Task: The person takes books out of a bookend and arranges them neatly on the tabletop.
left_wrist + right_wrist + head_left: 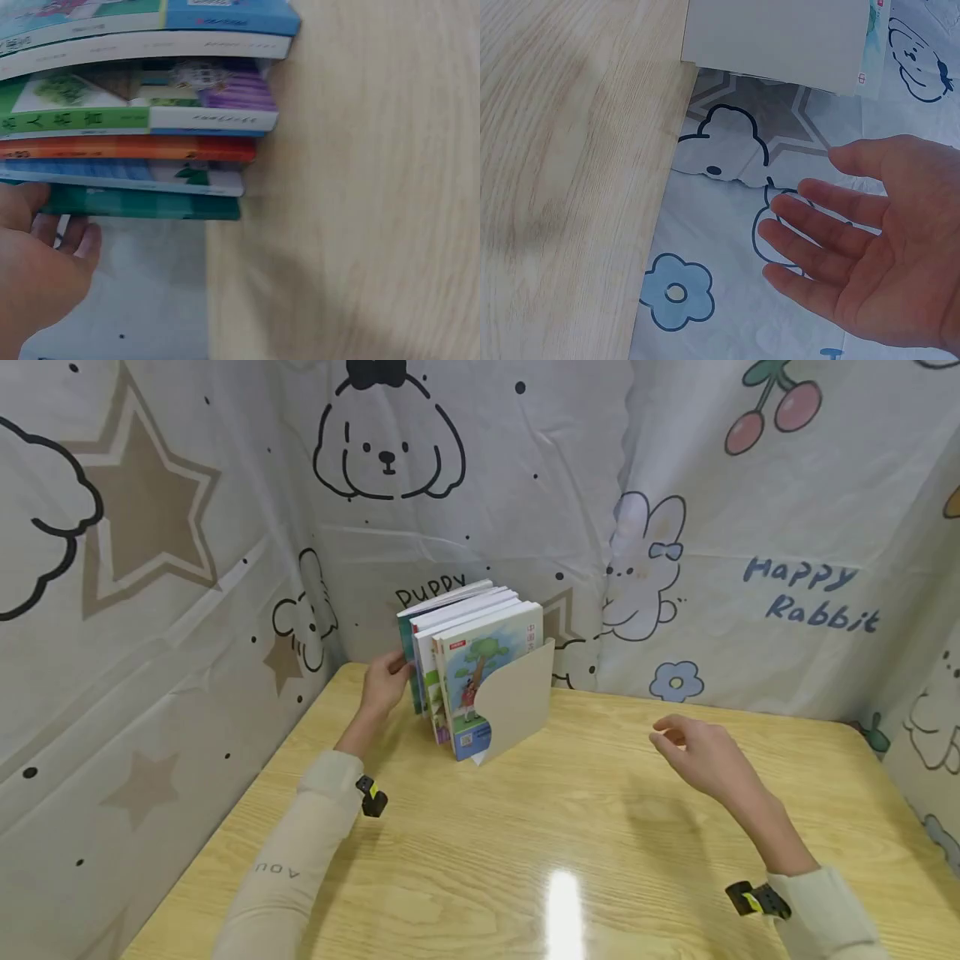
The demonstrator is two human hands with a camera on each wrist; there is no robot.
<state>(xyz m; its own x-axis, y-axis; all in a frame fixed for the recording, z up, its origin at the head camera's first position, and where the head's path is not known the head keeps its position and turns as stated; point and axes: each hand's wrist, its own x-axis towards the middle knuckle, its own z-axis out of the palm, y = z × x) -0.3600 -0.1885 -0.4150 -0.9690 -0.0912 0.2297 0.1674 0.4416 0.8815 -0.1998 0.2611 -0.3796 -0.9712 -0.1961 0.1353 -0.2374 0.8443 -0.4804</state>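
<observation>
Several books stand upright and leaning together in a cream magazine holder (519, 700). The nearest one, a picture-covered book (459, 697) with a tree on it, partly hides behind the holder's curved side panel. At the far left of the row, my left hand (384, 683) holds a teal book (150, 204) at its spine. In the left wrist view the thumb lies on that spine and the fingers are at its outer side. My right hand (701, 756) hovers over the table to the right of the holder, palm visible in the right wrist view, fingers relaxed and holding nothing.
The light wooden table (465, 860) reaches back to a patterned cloth (525, 518) hanging behind it. More of this cloth hangs along the left and right sides. The holder stands near the back left corner.
</observation>
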